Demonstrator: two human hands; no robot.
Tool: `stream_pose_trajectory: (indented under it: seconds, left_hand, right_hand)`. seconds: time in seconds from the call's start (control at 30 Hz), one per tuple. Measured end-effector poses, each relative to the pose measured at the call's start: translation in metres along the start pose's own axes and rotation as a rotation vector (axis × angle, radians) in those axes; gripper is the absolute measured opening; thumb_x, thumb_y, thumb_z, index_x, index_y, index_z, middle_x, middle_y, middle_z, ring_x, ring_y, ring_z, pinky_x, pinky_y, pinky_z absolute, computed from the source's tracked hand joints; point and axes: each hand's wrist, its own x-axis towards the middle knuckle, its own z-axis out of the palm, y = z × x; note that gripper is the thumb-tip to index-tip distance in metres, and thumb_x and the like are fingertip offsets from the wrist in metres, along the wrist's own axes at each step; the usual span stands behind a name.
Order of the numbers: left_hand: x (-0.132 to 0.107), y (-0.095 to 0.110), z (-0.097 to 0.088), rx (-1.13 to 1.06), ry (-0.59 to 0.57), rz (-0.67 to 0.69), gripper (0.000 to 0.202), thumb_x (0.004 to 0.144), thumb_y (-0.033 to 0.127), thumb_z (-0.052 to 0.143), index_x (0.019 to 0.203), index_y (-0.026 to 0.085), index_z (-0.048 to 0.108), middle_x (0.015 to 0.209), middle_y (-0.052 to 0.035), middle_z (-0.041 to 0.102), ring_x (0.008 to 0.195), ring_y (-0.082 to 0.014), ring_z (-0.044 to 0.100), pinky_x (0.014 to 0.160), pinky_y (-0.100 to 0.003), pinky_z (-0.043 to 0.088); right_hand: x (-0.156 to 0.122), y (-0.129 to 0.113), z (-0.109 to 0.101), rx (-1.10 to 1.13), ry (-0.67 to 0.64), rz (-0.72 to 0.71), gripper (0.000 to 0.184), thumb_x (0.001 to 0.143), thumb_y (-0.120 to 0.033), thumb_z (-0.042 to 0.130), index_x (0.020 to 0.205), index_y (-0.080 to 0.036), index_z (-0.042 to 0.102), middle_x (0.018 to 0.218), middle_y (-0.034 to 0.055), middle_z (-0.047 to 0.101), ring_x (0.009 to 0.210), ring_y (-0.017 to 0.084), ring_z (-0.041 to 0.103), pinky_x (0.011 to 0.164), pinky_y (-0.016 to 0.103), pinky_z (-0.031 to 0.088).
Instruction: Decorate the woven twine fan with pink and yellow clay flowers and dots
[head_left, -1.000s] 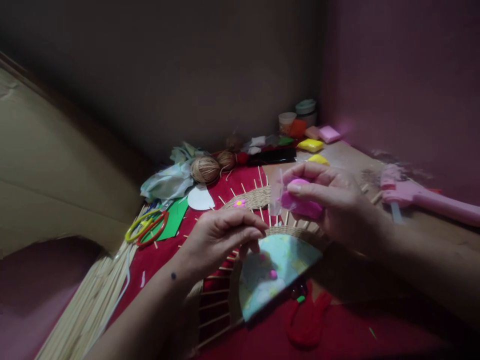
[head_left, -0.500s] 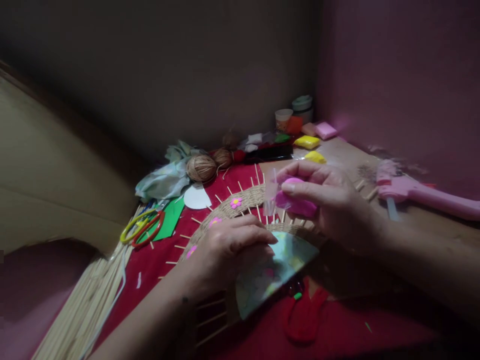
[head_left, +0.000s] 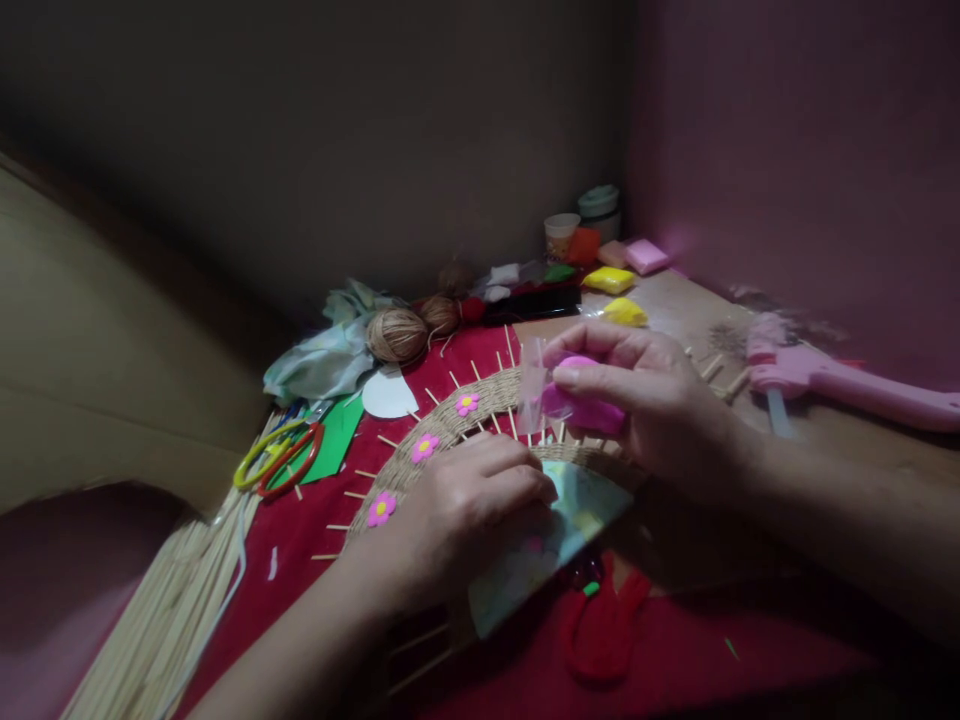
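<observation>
Beside three pink flowers (head_left: pixel 425 447), left hand (head_left: pixel 469 505) half-curled, hold unclear; right hand (head_left: pixel 649 395) closed around one pink packet (head_left: pixel 596 410).

The woven fan (head_left: pixel 445 424) looked rough and matt. Over it, the packet (head_left: pixel 562 403) was thin, clear plastic; behind it, the twine ball (head_left: pixel 397 335) looked coarse; right of it, the pink tool (head_left: pixel 847 385) seemed smooth plastic.

The woven band (head_left: pixel 495 391) is tan, its flowers (head_left: pixel 424 447) pink with yellow centres. The half-round panel (head_left: pixel 576 515) is pale blue-green with yellowish patches; the bagged clay (head_left: pixel 589 408) is magenta.
</observation>
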Motion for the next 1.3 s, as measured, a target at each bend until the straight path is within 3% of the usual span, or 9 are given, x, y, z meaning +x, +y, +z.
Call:
stream_pose_trajectory:
  seconds: [0.3,0.6,0.93,1.3]
  left_hand:
    - [0.0012,0.0037,0.0011,-0.022,-0.084,0.005,0.016,0.091,0.016,0.046,0.093,0.014,0.061,0.087,-0.0083,0.062,0.082,-0.0172,0.054,0.072,-0.03,0.043]
    - [0.0001,0.0016,0.0041,-0.042,-0.063,0.002,0.017,0.091,0.02,0.049,0.098,0.015,0.063,0.089,-0.0081,0.06,0.08,-0.0166,0.052,0.069,-0.03,0.043]
    - [0.001,0.0038,0.0036,-0.107,-0.043,-0.047,0.017,0.09,0.017,0.05,0.096,0.013,0.065,0.091,-0.0085,0.061,0.083,-0.0157,0.054,0.071,-0.028,0.044]
    - [0.0001,0.0023,0.0035,-0.061,-0.025,-0.076,0.016,0.091,0.018,0.048,0.094,0.013,0.063,0.089,-0.0064,0.061,0.082,-0.0138,0.055,0.072,-0.026,0.045]
  right_hand:
    - [0.0008,0.0015,-0.0008,-0.054,-0.007,-0.034,0.001,0.074,-0.019,0.062,0.074,-0.019,0.063,0.067,-0.0028,0.056,0.058,0.009,0.05,0.05,0.02,0.039]
    - [0.0013,0.0026,-0.002,-0.094,-0.015,-0.062,0.002,0.074,-0.019,0.062,0.075,-0.018,0.063,0.065,-0.003,0.056,0.055,0.008,0.048,0.048,0.02,0.036]
    - [0.0003,0.0037,-0.0014,-0.003,-0.029,-0.02,0.003,0.074,-0.017,0.063,0.072,-0.02,0.063,0.067,-0.0041,0.057,0.059,0.008,0.052,0.054,0.02,0.042]
    - [0.0002,0.0016,-0.0013,-0.036,-0.031,-0.027,0.004,0.075,-0.016,0.062,0.073,-0.019,0.064,0.064,-0.0039,0.057,0.054,0.007,0.049,0.047,0.018,0.039]
